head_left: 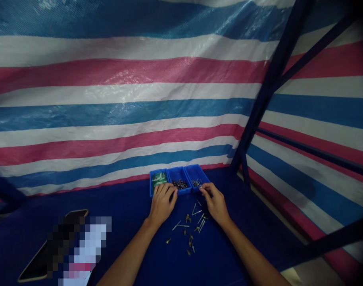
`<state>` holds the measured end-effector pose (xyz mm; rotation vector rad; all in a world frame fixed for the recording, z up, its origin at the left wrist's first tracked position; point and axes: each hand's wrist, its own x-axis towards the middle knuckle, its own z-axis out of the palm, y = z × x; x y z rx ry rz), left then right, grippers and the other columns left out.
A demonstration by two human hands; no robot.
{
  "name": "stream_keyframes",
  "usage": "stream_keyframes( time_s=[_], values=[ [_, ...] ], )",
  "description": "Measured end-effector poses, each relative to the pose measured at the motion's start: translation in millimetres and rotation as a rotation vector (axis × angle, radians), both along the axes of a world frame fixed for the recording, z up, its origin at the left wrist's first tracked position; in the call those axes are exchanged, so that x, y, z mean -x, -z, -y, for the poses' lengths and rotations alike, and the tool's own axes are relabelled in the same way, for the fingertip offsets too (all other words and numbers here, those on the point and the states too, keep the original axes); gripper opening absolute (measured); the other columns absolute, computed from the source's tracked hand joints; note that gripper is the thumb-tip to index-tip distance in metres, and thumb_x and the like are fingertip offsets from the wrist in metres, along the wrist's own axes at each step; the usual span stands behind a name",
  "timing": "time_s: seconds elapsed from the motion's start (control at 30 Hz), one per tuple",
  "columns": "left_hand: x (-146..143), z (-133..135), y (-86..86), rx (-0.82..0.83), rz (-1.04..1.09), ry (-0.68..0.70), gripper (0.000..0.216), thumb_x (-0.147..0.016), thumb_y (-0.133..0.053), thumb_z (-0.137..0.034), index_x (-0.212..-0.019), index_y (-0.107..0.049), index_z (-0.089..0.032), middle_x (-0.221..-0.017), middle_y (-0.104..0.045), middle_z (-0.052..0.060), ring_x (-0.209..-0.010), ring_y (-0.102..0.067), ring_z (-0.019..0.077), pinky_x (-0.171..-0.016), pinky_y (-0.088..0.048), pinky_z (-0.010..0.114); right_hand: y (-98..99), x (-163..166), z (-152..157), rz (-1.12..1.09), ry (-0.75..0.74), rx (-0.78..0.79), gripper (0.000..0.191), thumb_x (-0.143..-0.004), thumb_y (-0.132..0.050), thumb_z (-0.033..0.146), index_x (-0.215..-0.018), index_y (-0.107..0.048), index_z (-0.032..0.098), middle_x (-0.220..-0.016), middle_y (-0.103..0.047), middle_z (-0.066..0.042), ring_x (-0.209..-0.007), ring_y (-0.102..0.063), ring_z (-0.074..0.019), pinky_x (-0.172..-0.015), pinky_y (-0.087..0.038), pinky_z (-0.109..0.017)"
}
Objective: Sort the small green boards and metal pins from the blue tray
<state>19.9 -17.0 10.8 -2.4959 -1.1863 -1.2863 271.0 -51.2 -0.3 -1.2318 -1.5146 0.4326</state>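
Observation:
Over the front edges of the left and middle blue bins lies my left hand [163,200], fingers curled and thumb close to the index finger; anything between them is hidden. My right hand [215,201] is pinched at the front of the right blue bin [197,171], with a tiny pale glint at its fingertips too small to name. Thin silver pins [196,182] lie in that bin. The middle blue bin [177,172] holds dark, brassy small metal pieces [180,184]. Between my forearms are scattered loose silver pins [202,225] and brassy pieces [188,218].
A green packet [159,178] is inside the left blue bin [152,184]. At left on the dark blue table [124,210] lie a dark phone-like slab [35,260] and a blurred pale item [90,242]. Striped sheeting [124,95] and a blue metal frame [258,103] enclose the table.

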Motion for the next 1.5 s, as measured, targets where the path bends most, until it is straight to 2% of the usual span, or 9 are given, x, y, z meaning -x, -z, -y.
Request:
stream_keyframes(
  time_s=[0.2,0.47,0.67,0.87,1.17,1.37,1.5],
  values=[
    [-0.4,-0.4,-0.5,0.004,-0.003,-0.006,0.016,-0.108,-0.053,-0.024,-0.108,-0.069,-0.023,-0.106,-0.071,0.006,-0.1,-0.064,0.0235,-0.09,-0.046,0.043,0.7,-1.5,-0.6,0.028,0.011,-0.016,0.022,-0.109,-0.05,0.042,-0.107,-0.065,0.026,-0.092,-0.069,-0.004,-0.079,-0.066,-0.0218,-0.077,-0.053,-0.033],
    [-0.3,-0.9,0.9,-0.006,0.009,-0.002,0.017,-0.108,-0.051,-0.025,-0.108,-0.068,-0.024,-0.105,-0.071,0.006,-0.1,-0.064,0.0239,-0.091,-0.047,0.044,-0.8,-3.2,-1.5,0.043,-0.038,-0.043,0.034,-0.11,-0.045,0.042,-0.123,-0.071,0.026,-0.106,-0.07,-0.01,-0.087,-0.067,-0.0248,-0.075,-0.057,-0.037],
    [0.0,-1.0,1.5,-0.011,0.009,0.0,0.016,-0.108,-0.052,-0.024,-0.108,-0.069,-0.024,-0.105,-0.071,0.006,-0.1,-0.064,0.0241,-0.091,-0.047,0.044,4.0,-3.3,-4.4,-0.004,-0.018,0.0,0.033,-0.11,-0.043,0.049,-0.113,-0.067,0.026,-0.096,-0.071,-0.008,-0.08,-0.067,-0.0237,-0.069,-0.056,-0.035],
    [0.2,-1.0,0.7,-0.004,-0.002,-0.006,0.017,-0.108,-0.052,-0.025,-0.107,-0.069,-0.024,-0.105,-0.07,0.006,-0.1,-0.064,0.0242,-0.09,-0.047,0.043,3.4,-2.5,-2.6,-0.009,-0.003,0.047,0.026,-0.109,-0.049,0.049,-0.109,-0.063,0.026,-0.092,-0.07,-0.004,-0.077,-0.066,-0.0221,-0.067,-0.053,-0.031],
    [0.3,-1.8,0.7,-0.013,-0.002,-0.007,0.016,-0.107,-0.054,-0.025,-0.107,-0.069,-0.023,-0.105,-0.071,0.006,-0.1,-0.064,0.0241,-0.09,-0.046,0.042,-4.9,-0.3,-2.9,0.065,0.062,-0.112,0.019,-0.108,-0.054,0.038,-0.096,-0.06,0.024,-0.098,-0.061,-0.006,-0.087,-0.059,-0.022,-0.081,-0.048,-0.034],
    [-0.4,-0.8,-0.7,-0.006,-0.015,-0.019,0.018,-0.107,-0.053,-0.024,-0.106,-0.071,-0.023,-0.106,-0.071,0.006,-0.1,-0.064,0.0234,-0.09,-0.046,0.041,-2.8,-0.7,-3.1,0.043,0.037,-0.105,0.018,-0.106,-0.059,0.036,-0.093,-0.06,0.024,-0.091,-0.056,-0.002,-0.076,-0.054,-0.0183,-0.072,-0.044,-0.031],
    [-0.2,-0.1,-0.8,-0.004,-0.011,-0.016,0.017,-0.107,-0.053,-0.024,-0.107,-0.07,-0.023,-0.106,-0.071,0.006,-0.1,-0.064,0.0237,-0.09,-0.046,0.042,-2.7,-0.4,-3.1,0.033,0.03,-0.115,0.019,-0.105,-0.061,0.035,-0.09,-0.061,0.024,-0.088,-0.056,-0.001,-0.074,-0.054,-0.0185,-0.071,-0.044,-0.032]
  ],
)
